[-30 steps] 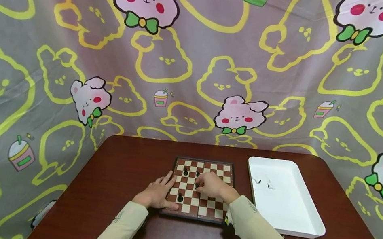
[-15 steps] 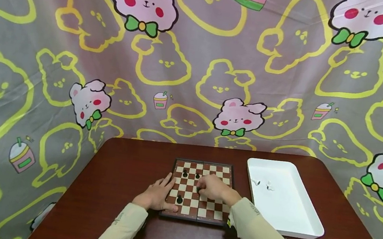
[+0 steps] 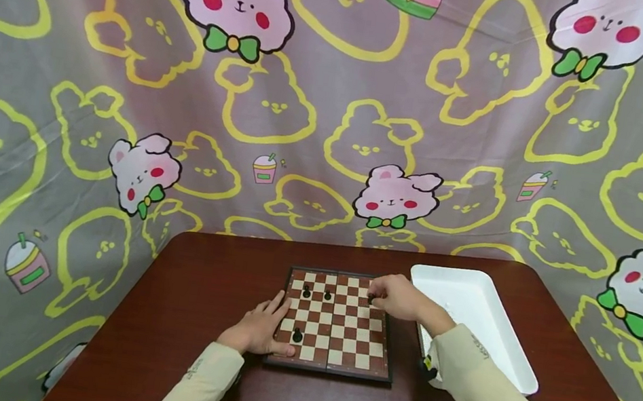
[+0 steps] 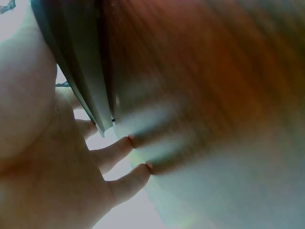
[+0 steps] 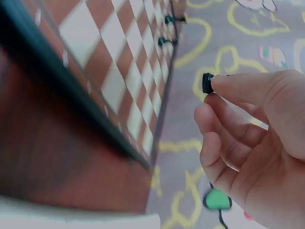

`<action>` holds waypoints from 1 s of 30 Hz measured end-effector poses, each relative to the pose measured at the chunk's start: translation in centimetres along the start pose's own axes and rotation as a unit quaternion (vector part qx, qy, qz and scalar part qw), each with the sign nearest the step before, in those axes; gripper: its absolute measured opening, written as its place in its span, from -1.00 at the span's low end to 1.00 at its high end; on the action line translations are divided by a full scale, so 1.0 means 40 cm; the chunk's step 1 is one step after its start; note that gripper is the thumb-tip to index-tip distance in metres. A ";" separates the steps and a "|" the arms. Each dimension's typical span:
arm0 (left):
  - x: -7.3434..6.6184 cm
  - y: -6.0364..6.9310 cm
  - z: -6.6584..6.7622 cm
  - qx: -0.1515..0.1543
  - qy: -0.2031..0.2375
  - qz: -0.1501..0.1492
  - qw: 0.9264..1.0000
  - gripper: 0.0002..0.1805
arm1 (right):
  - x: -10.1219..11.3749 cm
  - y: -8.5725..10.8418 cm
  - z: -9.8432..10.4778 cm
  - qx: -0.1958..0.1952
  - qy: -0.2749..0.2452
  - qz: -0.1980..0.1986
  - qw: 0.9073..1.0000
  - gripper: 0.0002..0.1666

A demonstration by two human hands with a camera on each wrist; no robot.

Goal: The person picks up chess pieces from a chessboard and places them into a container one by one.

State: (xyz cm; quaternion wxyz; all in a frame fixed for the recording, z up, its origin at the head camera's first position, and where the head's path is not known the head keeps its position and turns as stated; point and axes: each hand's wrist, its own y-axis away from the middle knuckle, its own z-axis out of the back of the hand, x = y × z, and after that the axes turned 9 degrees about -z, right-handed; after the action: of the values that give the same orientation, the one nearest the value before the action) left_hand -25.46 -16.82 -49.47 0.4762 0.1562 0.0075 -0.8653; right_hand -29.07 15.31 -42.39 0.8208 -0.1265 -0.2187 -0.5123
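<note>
A brown and cream chessboard (image 3: 343,330) with a dark frame lies on the table. My left hand (image 3: 259,329) rests along its left edge with fingers spread, the thumb on the near left corner. In the left wrist view some fingers of the left hand (image 4: 81,157) touch the tabletop beside the board's dark side. Over the far right squares, my right hand (image 3: 403,299) pinches a small black chess piece (image 5: 208,83) between thumb and fingers, its base showing. Other black pawns stand on the board: a far left pawn (image 3: 306,291), one beside it (image 3: 328,295), and a near left pawn (image 3: 297,335).
A white tray (image 3: 512,354) stands right of the board, partly behind the right forearm. The brown table (image 3: 212,274) extends around the board. A patterned cloth (image 3: 320,125) hangs behind the table and at its sides.
My right hand has moved from the middle of the board to its far right side, carrying the black chess piece. The left hand and the other pawns stay in place.
</note>
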 end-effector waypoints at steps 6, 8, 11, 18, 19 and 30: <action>0.004 0.001 -0.003 0.001 -0.003 0.002 1.000 0.22 | -0.074 0.036 0.075 -0.025 -0.001 -0.018 1.000 -0.87; 0.004 0.001 -0.004 0.001 0.001 0.001 1.000 0.22 | -0.103 0.050 0.091 -0.035 -0.006 -0.022 0.999 -0.87; 0.005 0.000 -0.003 -0.001 0.000 -0.002 1.000 0.21 | -0.144 0.071 0.110 -0.049 -0.013 -0.025 0.998 -0.87; 0.005 0.000 -0.004 0.001 0.000 0.000 1.000 0.21 | -0.226 0.119 0.133 -0.059 -0.021 -0.054 0.997 -0.88; 0.005 0.000 -0.003 0.002 0.001 0.000 1.000 0.21 | -0.234 0.126 0.137 -0.060 -0.020 -0.057 0.996 -0.88; 0.003 -0.001 0.001 0.006 0.007 0.001 1.000 0.22 | -0.302 0.166 0.162 -0.049 -0.014 -0.105 0.993 -0.88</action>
State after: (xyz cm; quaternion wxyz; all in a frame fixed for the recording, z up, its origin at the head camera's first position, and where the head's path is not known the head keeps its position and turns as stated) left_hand -25.54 -16.91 -49.48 0.4765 0.1649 0.0054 -0.8635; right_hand -29.20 30.52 -42.51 0.7520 -0.1500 -0.2168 -0.6041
